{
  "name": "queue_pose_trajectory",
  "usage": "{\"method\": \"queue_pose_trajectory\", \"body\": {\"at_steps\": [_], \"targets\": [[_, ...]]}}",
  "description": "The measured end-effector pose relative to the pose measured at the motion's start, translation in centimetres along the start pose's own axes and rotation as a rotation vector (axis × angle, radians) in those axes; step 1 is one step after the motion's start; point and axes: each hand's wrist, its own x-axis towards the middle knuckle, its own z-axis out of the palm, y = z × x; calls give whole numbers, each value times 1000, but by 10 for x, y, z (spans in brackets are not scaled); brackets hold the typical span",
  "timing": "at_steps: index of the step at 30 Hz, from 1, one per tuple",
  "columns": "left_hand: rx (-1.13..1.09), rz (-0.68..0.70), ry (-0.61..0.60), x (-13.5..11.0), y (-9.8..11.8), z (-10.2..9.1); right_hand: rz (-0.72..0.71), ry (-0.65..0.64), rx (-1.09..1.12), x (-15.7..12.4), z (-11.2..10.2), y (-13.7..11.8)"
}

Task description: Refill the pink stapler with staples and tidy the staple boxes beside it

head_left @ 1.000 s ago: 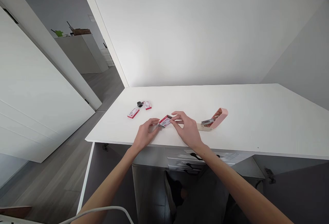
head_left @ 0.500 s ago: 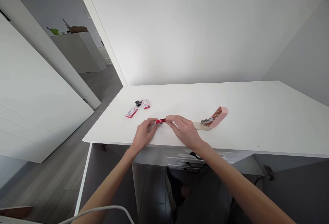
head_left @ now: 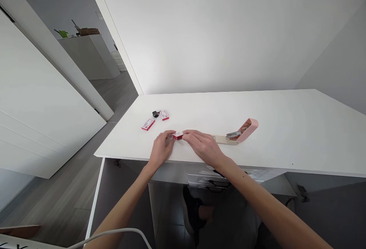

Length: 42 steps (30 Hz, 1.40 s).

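A small red-and-white staple box [head_left: 178, 135] is held low over the white desk [head_left: 286, 127], pinched from both sides. My left hand [head_left: 162, 149] grips its left end with thumb and fingers. My right hand [head_left: 201, 145] closes on its right end, and its fingers cover part of the box. To the right lies a pink stapler [head_left: 238, 133], hinged open, with its metal staple track showing. It is about a hand's width from my right hand.
Two more red staple boxes [head_left: 148, 124] [head_left: 164, 115] and a black binder clip [head_left: 155, 114] lie at the desk's left. Open drawers [head_left: 206, 178] show below the desk's front edge. A doorway and a grey cabinet [head_left: 85, 56] are at the left.
The box in my hands went from tilted with its label up to lying flat and low on the desk. Both hands dropped slightly with it. The stapler has not moved.
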Motion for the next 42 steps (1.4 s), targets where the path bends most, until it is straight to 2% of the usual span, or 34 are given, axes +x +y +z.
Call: {"method": "queue_pose_trajectory", "body": {"at_steps": [8, 14, 16, 23, 32, 37, 42], "targets": [[-19, -12, 17, 1, 4, 3, 144, 121, 26, 6, -2, 1], [-172, -54, -42, -2, 8, -8, 417, 332, 336, 11, -8, 1], [-248, -75, -67, -2, 7, -12, 515, 365, 442, 14, -9, 2], [-409, -114, -85, 0, 7, -17, 611, 336, 682, 21, 0, 3], [-487, -158, -126, -1, 10, -19, 715, 276, 692, 21, 6, -6], [-519, -149, -117, -1, 9, -22, 671, 245, 703, 21, 10, -9], [-534, -132, -159, -1, 7, -23, 661, 214, 743, 17, 21, -10]]}}
